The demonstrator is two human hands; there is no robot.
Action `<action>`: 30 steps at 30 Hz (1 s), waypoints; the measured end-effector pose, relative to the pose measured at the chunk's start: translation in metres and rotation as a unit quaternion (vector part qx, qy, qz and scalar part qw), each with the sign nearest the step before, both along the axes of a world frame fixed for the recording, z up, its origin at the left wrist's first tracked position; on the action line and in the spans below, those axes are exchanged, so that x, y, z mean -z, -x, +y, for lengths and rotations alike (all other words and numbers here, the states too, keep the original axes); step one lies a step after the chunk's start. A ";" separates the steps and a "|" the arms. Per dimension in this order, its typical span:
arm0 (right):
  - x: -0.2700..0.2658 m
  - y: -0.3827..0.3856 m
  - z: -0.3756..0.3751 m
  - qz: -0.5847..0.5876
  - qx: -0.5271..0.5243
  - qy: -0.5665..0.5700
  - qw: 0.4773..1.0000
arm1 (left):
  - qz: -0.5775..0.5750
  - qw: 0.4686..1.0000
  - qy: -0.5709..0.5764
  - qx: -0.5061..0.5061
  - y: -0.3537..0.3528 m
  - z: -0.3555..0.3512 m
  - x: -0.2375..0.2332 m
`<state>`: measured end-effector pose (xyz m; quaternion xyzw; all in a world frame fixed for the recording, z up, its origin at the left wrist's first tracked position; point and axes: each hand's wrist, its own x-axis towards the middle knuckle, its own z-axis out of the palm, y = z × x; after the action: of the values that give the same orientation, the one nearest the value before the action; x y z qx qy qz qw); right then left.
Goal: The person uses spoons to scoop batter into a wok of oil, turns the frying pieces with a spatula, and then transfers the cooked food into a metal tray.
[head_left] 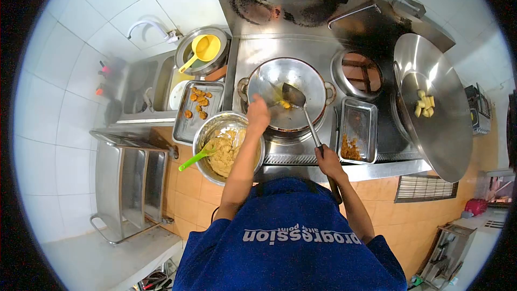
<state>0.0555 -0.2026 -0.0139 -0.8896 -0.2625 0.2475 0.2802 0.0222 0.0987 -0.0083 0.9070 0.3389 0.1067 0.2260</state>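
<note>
My right hand (329, 163) grips the dark handle of a wok spatula (311, 121). Its blade rests inside a two-handled wok (280, 70) on the stove, beside a small yellow piece of food (285, 104). Over the wok's left side, my left hand (258, 113) is blurred, its fingers closed together; what they hold, if anything, I cannot make out. Below that forearm stands a steel bowl (257, 163) of thick pale batter (223, 156), with a green-handled spoon (195, 159) in it.
Browned pieces (200, 97) lie on a steel tray (183, 124) at left. Behind it, a yellow ladle (207, 47) sits on a pot. Right of the wok are a tray (359, 118) with brown crumbs and a large tilted wok (447, 102) holding pale chunks (425, 104).
</note>
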 end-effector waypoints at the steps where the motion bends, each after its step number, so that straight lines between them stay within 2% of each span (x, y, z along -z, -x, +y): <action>1: -0.001 0.001 -0.001 0.001 0.000 0.000 1.000 | -0.022 0.999 0.024 -0.008 -0.005 0.000 -0.003; 4: 0.002 -0.001 -0.001 0.015 0.014 -0.015 1.000 | -0.063 0.997 0.040 -0.022 -0.006 0.003 -0.013; 13: 0.002 -0.010 -0.008 -0.098 0.035 -0.003 0.995 | -0.105 0.990 0.055 -0.073 0.020 0.007 -0.037; 20: -0.003 -0.016 -0.009 -0.088 0.044 -0.027 0.995 | -0.131 0.983 0.096 -0.083 0.045 0.003 -0.066; 23: 0.004 -0.017 -0.008 -0.113 0.044 -0.022 0.992 | -0.163 0.982 0.053 -0.080 0.055 0.005 -0.059; 30: -0.003 -0.026 -0.001 -0.076 0.046 -0.066 0.994 | -0.160 0.983 0.025 -0.087 0.071 0.006 -0.052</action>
<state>0.0814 -0.2038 -0.0106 -0.8965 -0.2577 0.1478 0.3286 -0.0492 0.1049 0.0437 0.8393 0.3789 0.2608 0.2900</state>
